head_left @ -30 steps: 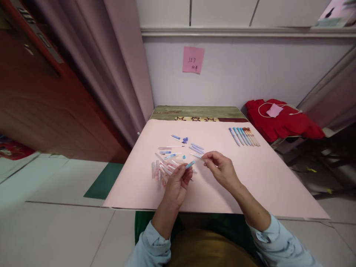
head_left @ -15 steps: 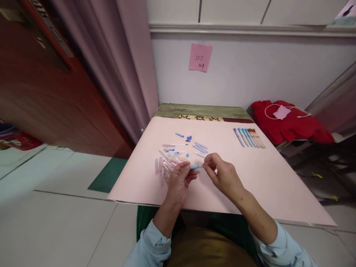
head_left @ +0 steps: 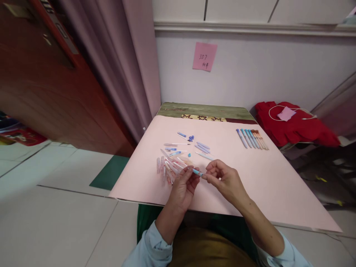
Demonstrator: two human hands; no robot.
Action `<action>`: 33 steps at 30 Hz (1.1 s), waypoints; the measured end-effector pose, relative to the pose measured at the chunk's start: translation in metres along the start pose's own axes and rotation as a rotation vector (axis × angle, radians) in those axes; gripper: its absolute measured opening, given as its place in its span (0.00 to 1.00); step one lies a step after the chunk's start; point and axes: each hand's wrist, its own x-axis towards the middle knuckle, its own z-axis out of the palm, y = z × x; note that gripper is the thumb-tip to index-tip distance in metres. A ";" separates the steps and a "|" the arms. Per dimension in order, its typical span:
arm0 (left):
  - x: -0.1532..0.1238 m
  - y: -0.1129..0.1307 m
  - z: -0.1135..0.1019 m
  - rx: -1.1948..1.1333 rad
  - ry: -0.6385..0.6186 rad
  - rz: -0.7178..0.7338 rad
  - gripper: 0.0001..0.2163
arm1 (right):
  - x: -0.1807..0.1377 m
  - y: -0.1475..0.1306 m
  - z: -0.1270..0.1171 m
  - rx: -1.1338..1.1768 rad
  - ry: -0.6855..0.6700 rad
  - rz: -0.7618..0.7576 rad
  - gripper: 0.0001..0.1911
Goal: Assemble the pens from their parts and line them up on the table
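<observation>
Between my two hands is a light-blue pen barrel, tilted down to the right. My left hand pinches its left end between thumb and fingers. At its right end, the thumb and forefinger of my right hand are closed on it. A pile of clear and pink pen parts lies just left of my left hand. Beyond my hands are a small light-blue cap, a pale blue pen tube, several lilac tubes and a cluster of dark-blue caps.
A row of whole pens in blue and brown lies at the table's right. Blue printed barrels and refills are spread at the left. Red cloth with a white cable sits beyond the right edge of the pink-covered table.
The pen barrel has swung from nearly level to sloping down at its right end. My right hand has moved slightly lower. The whole view has shifted a little.
</observation>
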 end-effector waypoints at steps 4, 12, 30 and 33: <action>-0.005 -0.009 -0.002 -0.060 0.041 -0.071 0.02 | 0.000 0.012 0.005 0.310 -0.090 0.169 0.20; -0.009 -0.009 0.001 -0.141 0.148 -0.142 0.05 | -0.006 0.017 0.014 0.490 -0.190 0.234 0.20; 0.010 0.106 -0.032 -0.200 0.057 0.210 0.10 | 0.032 0.058 0.000 -0.584 0.076 0.065 0.09; 0.026 0.115 -0.045 -0.188 0.036 0.285 0.09 | 0.049 0.056 0.008 -0.636 0.037 0.033 0.10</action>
